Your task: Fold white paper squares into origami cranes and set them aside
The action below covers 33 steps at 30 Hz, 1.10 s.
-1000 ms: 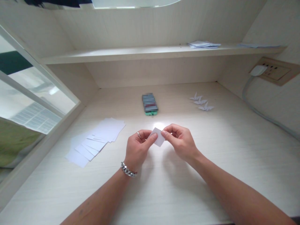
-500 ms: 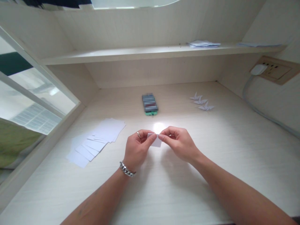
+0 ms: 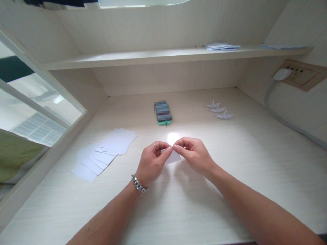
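Note:
A small white piece of paper point(image 3: 173, 157) is pinched between my two hands above the middle of the desk. My left hand point(image 3: 154, 161), with a ring and a chain bracelet, grips its upper left part between thumb and fingers. My right hand point(image 3: 194, 153) pinches its upper edge, the thumb tips almost touching. My fingers cover the paper's top, so its folds cannot be made out. To the left lies a fanned spread of white paper sheets point(image 3: 112, 143). Several small folded paper cranes point(image 3: 224, 115) sit at the back right.
A phone point(image 3: 163, 113) with a green edge, its screen blurred, lies behind my hands. Stacked papers point(image 3: 221, 46) rest on the shelf point(image 3: 143, 59). A white plug sits in the wall socket point(image 3: 301, 75), its cable point(image 3: 288, 124) running down the right side.
The paper has turned between my fingers, its lower edge now tilted and reaching further right. My left hand has shifted slightly right, towards the right hand.

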### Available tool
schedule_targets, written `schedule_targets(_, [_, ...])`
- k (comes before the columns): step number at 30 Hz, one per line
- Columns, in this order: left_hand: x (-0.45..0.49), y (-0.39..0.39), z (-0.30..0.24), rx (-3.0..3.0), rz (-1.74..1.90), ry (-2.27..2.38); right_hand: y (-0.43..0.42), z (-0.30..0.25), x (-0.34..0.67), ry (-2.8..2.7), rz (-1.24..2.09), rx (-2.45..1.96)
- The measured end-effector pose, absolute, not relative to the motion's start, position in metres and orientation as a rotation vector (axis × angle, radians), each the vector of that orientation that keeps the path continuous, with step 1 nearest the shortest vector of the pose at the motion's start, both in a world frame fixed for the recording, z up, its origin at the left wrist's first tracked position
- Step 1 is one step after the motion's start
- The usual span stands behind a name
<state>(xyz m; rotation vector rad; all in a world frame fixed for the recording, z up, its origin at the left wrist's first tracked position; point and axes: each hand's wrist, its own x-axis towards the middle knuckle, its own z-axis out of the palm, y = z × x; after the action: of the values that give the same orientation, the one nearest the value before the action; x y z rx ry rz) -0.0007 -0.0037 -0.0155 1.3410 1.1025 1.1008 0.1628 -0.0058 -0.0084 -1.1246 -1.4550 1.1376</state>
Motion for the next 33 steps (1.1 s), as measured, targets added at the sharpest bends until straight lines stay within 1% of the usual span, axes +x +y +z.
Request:
schedule_targets(11, [-0.006,0.002,-0.007,1.319,1.249,1.178,0.003,-0.011,0.176,-1.315,1.081,-1.151])
schedule_targets(15, [-0.003,0.000,-0.009,1.402,1.191,1.190,0.000,-0.011,0.171,-1.341,1.100,-1.131])
schedule_targets(24, [-0.003,-0.004,-0.010,1.546,1.046,1.168,-0.006,0.001,0.172,-1.737,0.944,-1.163])
schedule_targets(28, [-0.003,-0.002,-0.009,1.470,1.073,1.177,-0.002,0.002,0.179,-1.730,1.000,-1.165])
schedule_targets(33, [-0.001,-0.001,-0.008,1.329,1.191,1.163,0.002,-0.005,0.180,-1.556,1.100,-1.111])
